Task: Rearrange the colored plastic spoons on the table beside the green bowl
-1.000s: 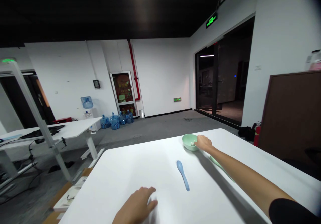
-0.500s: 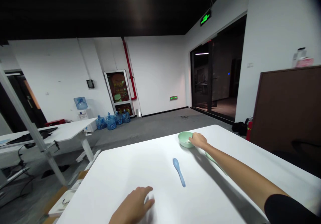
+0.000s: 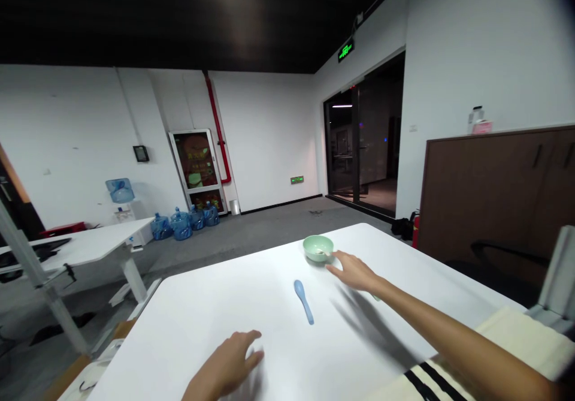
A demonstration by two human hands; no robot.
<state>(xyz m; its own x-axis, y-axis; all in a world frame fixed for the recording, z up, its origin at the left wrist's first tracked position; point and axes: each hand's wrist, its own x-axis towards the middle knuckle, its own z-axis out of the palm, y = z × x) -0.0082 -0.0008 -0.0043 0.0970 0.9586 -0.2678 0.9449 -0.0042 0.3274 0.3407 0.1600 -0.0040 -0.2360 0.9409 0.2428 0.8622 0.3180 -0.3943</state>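
A light green bowl (image 3: 318, 249) stands near the far edge of the white table (image 3: 251, 293), with something small and pale inside that I cannot make out. My right hand (image 3: 354, 271) is just right of the bowl, thumb and forefinger apart, with nothing between them. Beneath my right forearm a bit of a pale green thing (image 3: 375, 297) peeks out, mostly hidden. A blue spoon (image 3: 303, 301) lies flat in the middle of the table. Over the near left part, my left hand (image 3: 228, 362) hovers with its fingers apart, holding nothing.
A cream cloth with black stripes (image 3: 507, 335) lies at the table's near right. Beyond stand a brown cabinet (image 3: 485, 191) on the right, blue water bottles (image 3: 181, 225) by the far wall and another white table (image 3: 90, 245) on the left.
My right hand has let go of the bowl's rim and drawn back slightly, its fingers parting. The view has turned right, bringing the striped cloth into sight. My left hand keeps its pose.
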